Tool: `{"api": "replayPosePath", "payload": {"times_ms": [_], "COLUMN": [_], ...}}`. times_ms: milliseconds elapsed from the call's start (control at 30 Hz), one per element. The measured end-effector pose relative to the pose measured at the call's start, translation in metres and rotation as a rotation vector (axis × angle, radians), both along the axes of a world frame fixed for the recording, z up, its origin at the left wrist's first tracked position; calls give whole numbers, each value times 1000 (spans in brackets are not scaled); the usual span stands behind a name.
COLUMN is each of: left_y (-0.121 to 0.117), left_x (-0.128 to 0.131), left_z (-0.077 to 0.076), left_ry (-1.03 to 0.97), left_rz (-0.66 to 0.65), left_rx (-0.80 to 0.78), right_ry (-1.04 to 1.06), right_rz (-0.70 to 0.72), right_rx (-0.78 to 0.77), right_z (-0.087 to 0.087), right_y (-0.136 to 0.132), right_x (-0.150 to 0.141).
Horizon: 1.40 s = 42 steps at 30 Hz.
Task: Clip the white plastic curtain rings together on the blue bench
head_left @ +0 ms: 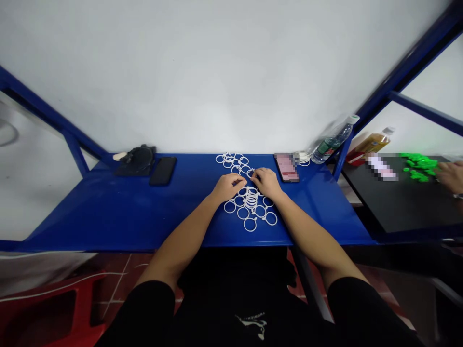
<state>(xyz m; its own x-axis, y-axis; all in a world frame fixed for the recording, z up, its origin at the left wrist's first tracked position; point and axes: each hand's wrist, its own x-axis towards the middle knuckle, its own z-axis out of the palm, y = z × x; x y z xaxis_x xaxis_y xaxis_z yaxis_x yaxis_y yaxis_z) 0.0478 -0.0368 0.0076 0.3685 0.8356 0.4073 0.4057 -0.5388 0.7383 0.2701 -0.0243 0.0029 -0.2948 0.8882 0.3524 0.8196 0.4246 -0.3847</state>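
White rings (251, 202) on blue table (108, 207), two groups near centre of frame. Left hand (228, 187) and right hand (266, 181) between groups, fingers bent; cannot tell if gripping any.

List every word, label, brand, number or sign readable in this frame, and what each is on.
No text can be read with certainty.
Black shirt: lettering beside a pale logo, too small and blurred.
Clear bottle with the green label: print too blurred.
Yellow bottle: label too blurred.
Lit phone: screen partly pixelated, text illegible.
White rings: no writing visible.
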Motion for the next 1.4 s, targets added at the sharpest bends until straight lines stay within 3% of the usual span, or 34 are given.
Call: {"api": "replayPosePath", "payload": {"times_ms": [167,367,600,800,967,1133,1400], "left_y": [12,11,3,2,1,1,2], "left_x": [-5,-7,2,2,2,3,1], "left_z": [-8,-7,-4,-2,-2,-5,-7], "left_ry": [-147,-169,-147,-154,-128,-180,-173], "left_rz": [175,68,55,52,49,103,83], "left_rx": [-74,-112,-5,24,68,0,26], "right_ry": [218,270,295,354,317,320,316], "right_rz": [232,366,351,178,266,274,320], "right_rx": [126,179,188,224,201,174,190], "right_z": [8,13,15,16,16,19,19], "right_y": [-9,-19,-20,-24,-23,-25,-25], "right_x": [-4,-12,-11,-13,-12,-13,-13]}}
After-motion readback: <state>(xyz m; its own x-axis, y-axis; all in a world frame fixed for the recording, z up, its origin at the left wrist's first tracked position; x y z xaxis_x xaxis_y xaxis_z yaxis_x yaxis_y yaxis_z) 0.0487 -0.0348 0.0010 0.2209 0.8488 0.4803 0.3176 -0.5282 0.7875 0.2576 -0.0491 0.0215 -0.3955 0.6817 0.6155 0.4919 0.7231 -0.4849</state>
